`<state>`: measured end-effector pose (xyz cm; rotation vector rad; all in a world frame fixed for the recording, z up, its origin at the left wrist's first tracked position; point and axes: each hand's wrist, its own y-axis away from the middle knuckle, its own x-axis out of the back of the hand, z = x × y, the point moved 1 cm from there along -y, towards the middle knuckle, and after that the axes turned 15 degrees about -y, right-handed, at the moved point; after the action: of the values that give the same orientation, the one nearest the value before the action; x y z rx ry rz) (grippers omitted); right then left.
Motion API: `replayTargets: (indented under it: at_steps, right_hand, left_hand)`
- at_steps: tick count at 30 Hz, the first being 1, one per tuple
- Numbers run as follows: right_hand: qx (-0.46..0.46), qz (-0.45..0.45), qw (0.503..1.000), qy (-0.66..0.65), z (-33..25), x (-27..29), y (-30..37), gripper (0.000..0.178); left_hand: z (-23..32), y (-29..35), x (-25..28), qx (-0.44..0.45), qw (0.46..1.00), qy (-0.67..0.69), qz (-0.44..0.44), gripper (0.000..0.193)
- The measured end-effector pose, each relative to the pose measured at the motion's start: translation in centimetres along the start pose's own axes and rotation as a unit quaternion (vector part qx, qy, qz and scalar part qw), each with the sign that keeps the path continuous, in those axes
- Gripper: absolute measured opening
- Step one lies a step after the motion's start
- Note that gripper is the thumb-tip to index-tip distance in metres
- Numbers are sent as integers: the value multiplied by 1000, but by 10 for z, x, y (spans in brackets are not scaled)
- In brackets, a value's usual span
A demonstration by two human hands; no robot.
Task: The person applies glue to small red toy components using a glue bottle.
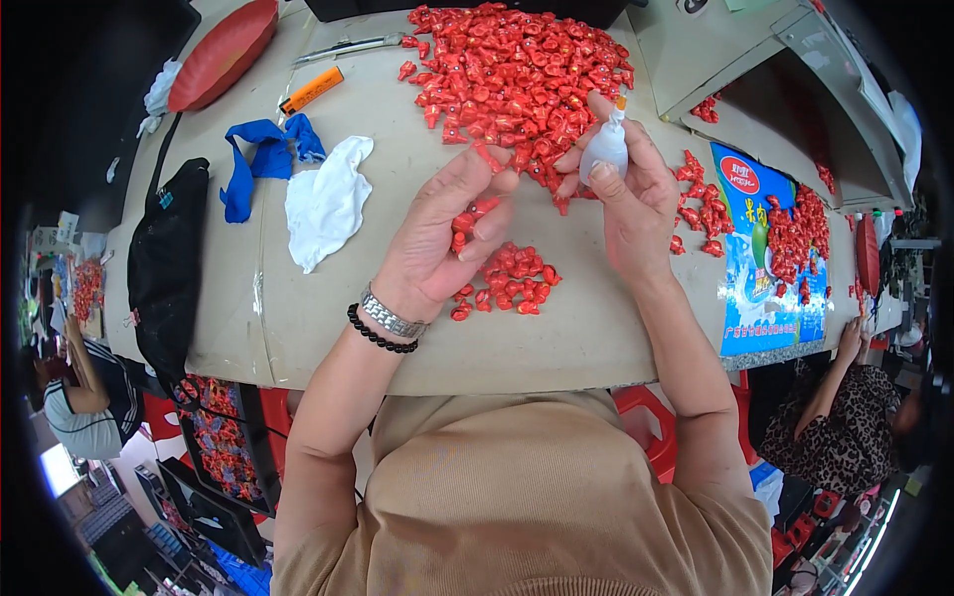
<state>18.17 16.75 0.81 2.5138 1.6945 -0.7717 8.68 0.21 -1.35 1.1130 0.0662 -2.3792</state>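
My left hand (442,223) is closed around several small red plastic pieces. One red piece (486,156) is pinched at its fingertips; others show in the palm. My right hand (636,194) grips a whitish squeeze bottle (606,149), its orange tip pointing up and away from me. Beyond both hands spreads a large heap of the same red pieces (527,70), with gold marks on some. A smaller group of red pieces (522,278) lies on the table (338,338) close to my left hand, between my forearms.
To the left lie a white cloth (326,204), blue cloth strips (253,164), an orange cutter-like tool (312,89), a red tray (224,55) and a black bag (169,263). A blue printed sheet (750,308) bears red pieces at right. Other people sit on both sides.
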Motion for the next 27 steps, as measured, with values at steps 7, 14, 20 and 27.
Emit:
replayTargets:
  at_steps: [7, 14, 20, 27]
  right_hand:
    - [40, 48, 997, -39, -9, -1, 1, 38]
    - [38, 64, 994, -76, -12, 4, 0, 36]
    - [56, 27, 992, -106, -13, 11, -1, 32]
    - [111, 2, 993, -45, -15, 1, 6, 20]
  left_hand:
    - [-6, 0, -3, -20, 999, -30, 1, 20]
    - [-2, 3, -4, -23, 997, -69, 5, 19]
    - [1, 2, -10, -3, 997, -67, 46, 20]
    - [-5, 3, -5, -2, 999, 45, 13, 16]
